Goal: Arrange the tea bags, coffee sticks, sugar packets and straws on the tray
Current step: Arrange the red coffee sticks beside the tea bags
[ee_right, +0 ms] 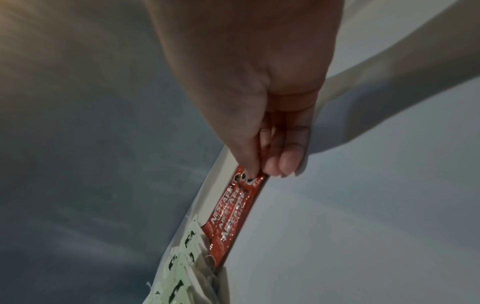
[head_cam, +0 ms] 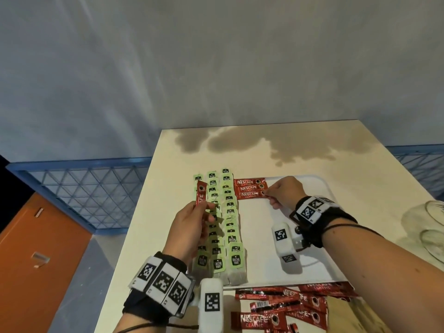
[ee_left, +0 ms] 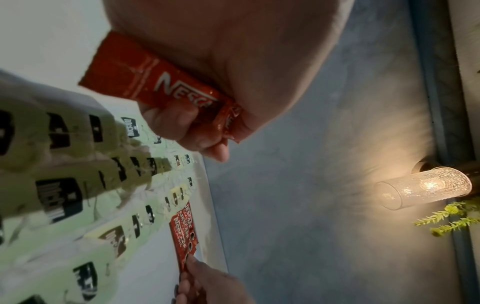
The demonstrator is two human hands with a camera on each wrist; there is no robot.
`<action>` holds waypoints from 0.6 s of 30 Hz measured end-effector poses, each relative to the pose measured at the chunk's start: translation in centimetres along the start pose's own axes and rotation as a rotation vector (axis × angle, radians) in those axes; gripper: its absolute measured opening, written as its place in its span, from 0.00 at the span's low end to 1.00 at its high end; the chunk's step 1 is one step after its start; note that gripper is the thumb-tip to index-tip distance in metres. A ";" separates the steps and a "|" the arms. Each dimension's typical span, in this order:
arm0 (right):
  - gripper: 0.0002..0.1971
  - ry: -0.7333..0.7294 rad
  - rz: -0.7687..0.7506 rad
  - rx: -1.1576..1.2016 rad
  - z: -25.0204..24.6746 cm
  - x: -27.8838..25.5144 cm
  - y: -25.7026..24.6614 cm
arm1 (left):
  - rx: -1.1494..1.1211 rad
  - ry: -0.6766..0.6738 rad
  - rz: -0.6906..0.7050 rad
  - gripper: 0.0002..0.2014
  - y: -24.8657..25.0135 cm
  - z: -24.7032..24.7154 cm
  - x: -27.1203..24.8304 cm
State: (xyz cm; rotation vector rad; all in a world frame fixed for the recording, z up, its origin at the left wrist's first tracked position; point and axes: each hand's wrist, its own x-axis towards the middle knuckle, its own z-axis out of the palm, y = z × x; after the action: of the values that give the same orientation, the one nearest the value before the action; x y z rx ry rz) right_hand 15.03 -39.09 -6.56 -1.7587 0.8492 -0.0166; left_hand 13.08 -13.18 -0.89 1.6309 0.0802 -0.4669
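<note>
A white tray (head_cam: 319, 248) lies on the table. Three rows of green tea bags (head_cam: 228, 224) fill its left side. Three red coffee sticks (head_cam: 249, 188) lie side by side at the tray's far edge. My right hand (head_cam: 276, 192) pinches the right end of the nearest stick (ee_right: 235, 222), thumb and forefinger on it. My left hand (head_cam: 195, 219) hovers over the tea bags (ee_left: 64, 195) and grips an upright red coffee stick (head_cam: 200, 195), whose near end (ee_left: 155, 86) fills the left wrist view.
A pile of loose red coffee sticks (head_cam: 288, 306) lies on the table in front of the tray. A clear glass jar (head_cam: 430, 227) stands at the right edge. A brown stain (head_cam: 276, 143) marks the table's far side. A lit wall lamp (ee_left: 428, 187) shows in the left wrist view.
</note>
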 end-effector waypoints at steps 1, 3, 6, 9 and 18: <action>0.08 0.002 0.001 0.007 0.1 0.2 -0.1 | -0.009 -0.008 -0.001 0.13 0.0 0.0 0.0; 0.08 -0.004 0.001 0.012 0.2 0.6 -0.1 | 0.001 -0.013 0.006 0.12 -0.2 -0.2 0.1; 0.10 -0.003 0.003 0.017 0.1 0.7 0.0 | 0.031 -0.015 0.010 0.14 -0.5 -0.5 0.0; 0.10 0.004 0.001 0.038 0.0 0.5 0.0 | 0.032 -0.024 0.010 0.15 -0.4 -0.6 -0.1; 0.11 -0.132 -0.214 0.123 -1.1 -6.4 -2.1 | 0.056 -0.087 0.023 0.14 -0.4 0.0 -1.0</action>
State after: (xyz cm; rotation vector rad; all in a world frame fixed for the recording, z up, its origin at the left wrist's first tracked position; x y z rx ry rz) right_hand 10.95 -36.24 -1.86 -1.7067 0.5505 -0.0912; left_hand 12.04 -12.93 -0.92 1.6622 -0.0173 -0.5259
